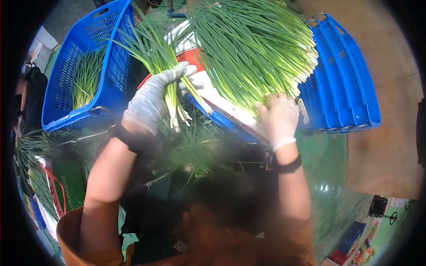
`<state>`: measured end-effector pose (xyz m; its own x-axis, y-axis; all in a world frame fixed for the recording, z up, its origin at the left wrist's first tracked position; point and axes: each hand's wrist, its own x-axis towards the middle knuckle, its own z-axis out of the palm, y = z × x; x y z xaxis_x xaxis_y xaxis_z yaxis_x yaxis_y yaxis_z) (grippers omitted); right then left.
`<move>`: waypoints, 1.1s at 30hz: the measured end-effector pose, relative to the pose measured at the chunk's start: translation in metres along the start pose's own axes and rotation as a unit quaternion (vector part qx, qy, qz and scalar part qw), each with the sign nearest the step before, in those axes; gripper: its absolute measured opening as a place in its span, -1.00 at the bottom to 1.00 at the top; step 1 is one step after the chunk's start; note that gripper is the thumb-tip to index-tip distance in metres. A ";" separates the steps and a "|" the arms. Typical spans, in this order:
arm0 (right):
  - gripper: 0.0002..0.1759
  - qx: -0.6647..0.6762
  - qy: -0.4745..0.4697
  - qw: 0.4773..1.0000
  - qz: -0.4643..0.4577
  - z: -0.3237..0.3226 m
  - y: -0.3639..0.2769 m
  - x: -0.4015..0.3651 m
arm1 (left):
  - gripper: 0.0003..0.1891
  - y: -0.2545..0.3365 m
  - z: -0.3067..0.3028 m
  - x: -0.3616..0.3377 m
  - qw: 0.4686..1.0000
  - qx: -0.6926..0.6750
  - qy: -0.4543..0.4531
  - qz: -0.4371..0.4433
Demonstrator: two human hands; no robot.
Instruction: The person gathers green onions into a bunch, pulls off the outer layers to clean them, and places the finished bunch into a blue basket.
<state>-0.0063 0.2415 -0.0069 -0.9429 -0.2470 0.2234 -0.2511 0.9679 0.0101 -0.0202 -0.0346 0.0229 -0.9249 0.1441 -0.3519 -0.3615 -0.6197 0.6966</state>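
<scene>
My left hand [153,91], in a white glove, is closed around a small bunch of scallions [171,66]. Their pale root ends hang below the fingers and the green tops point up and away. A large pile of scallions [253,44] lies with its white ends to the right. My right hand [280,117], also gloved, is at the near edge of this pile, its fingers curled over the stalks there. The fingertips are partly hidden among the scallions. Under the pile shows a white and red surface [226,99].
On the left stands a blue crate [117,66] with scallions inside. Several nested blue crates [355,88] are at the right, beside a brown board [377,146]. Loose green leaves [195,155] lie below my hands. A green crate [71,186] is at lower left.
</scene>
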 end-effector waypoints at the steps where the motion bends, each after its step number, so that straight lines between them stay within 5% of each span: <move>1: -0.84 -0.071 -0.026 0.996 0.037 0.003 0.006 0.003 | -0.69 -0.004 -0.001 0.001 0.999 -0.035 0.015 -0.012; 6: -0.71 0.052 -0.052 0.996 0.059 -0.004 -0.016 -0.003 | -0.67 -0.009 -0.005 0.004 0.997 -0.074 0.021 -0.031; 8: -0.70 0.098 0.171 0.980 -0.031 -0.018 -0.042 -0.004 | -0.66 -0.009 0.005 -0.002 0.997 -0.043 0.051 -0.039; 9: -0.70 0.264 0.059 0.963 -0.003 -0.024 -0.059 -0.009 | -0.65 -0.010 0.007 -0.005 0.997 -0.033 0.049 -0.047; 12: -0.72 0.617 -0.207 0.757 0.068 -0.030 -0.089 -0.020 | -0.66 -0.018 0.010 -0.005 0.998 -0.005 0.038 -0.044; 13: -0.72 0.616 -0.203 0.757 0.072 -0.027 -0.093 -0.022 | -0.66 -0.021 0.009 -0.004 0.998 -0.003 0.034 -0.047; 15: -0.82 0.704 -0.265 0.640 0.153 -0.017 -0.094 -0.026 | -0.66 -0.029 0.005 -0.001 0.998 -0.020 0.015 -0.053; 16: -0.82 0.703 -0.265 0.641 0.155 -0.013 -0.093 -0.027 | -0.66 -0.031 0.006 -0.002 0.998 -0.021 0.013 -0.055; 18: -0.84 0.621 -0.185 0.757 0.080 -0.006 -0.093 -0.028 | -0.66 -0.030 0.007 -0.006 0.995 -0.083 -0.034 -0.049; 22: -0.85 0.583 -0.211 0.784 0.032 -0.013 -0.091 -0.026 | -0.72 -0.030 0.008 -0.005 0.997 -0.017 -0.004 -0.080; 24: -0.83 0.395 -0.081 0.829 -0.387 -0.012 -0.082 -0.022 | -0.76 -0.025 0.006 0.001 0.997 0.011 -0.016 -0.070; 25: -0.76 0.250 -0.261 0.842 -0.401 -0.016 -0.092 -0.034 | -0.78 -0.013 -0.003 0.014 0.999 0.009 0.013 -0.036; 26: -0.73 0.383 -0.424 0.773 -0.276 -0.017 -0.093 -0.045 | -0.80 -0.002 -0.011 0.023 0.999 0.009 0.041 0.000; 28: -0.74 0.304 -0.235 0.887 -0.255 -0.017 -0.083 -0.045 | -0.84 0.015 -0.022 0.023 0.990 -0.105 0.005 0.099; 29: -0.75 0.196 -0.169 0.955 -0.149 -0.027 -0.070 -0.034 | -0.84 0.021 -0.021 0.019 0.991 -0.107 0.004 0.079; 30: -0.76 0.188 -0.229 0.955 -0.027 -0.016 -0.045 -0.019 | -0.84 0.017 -0.020 0.017 0.992 -0.105 0.002 0.075; 31: -0.77 0.018 0.000 0.995 -0.098 -0.005 -0.013 -0.013 | -0.81 0.012 -0.017 0.015 0.994 -0.093 0.024 0.043; 32: -0.79 -0.024 0.107 0.994 0.009 -0.016 -0.008 -0.001 | -0.79 0.006 -0.015 0.011 0.996 -0.082 0.044 0.012; 33: -0.78 -0.083 0.017 0.996 0.034 -0.012 0.004 0.002 | -0.75 -0.002 -0.014 0.007 0.996 -0.084 0.001 -0.035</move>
<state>-0.0068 0.2450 0.0053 -0.9477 -0.1816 0.2624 -0.1448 0.9775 0.1535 -0.0244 -0.0432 0.0106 -0.8983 0.1896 -0.3964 -0.3995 -0.7281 0.5571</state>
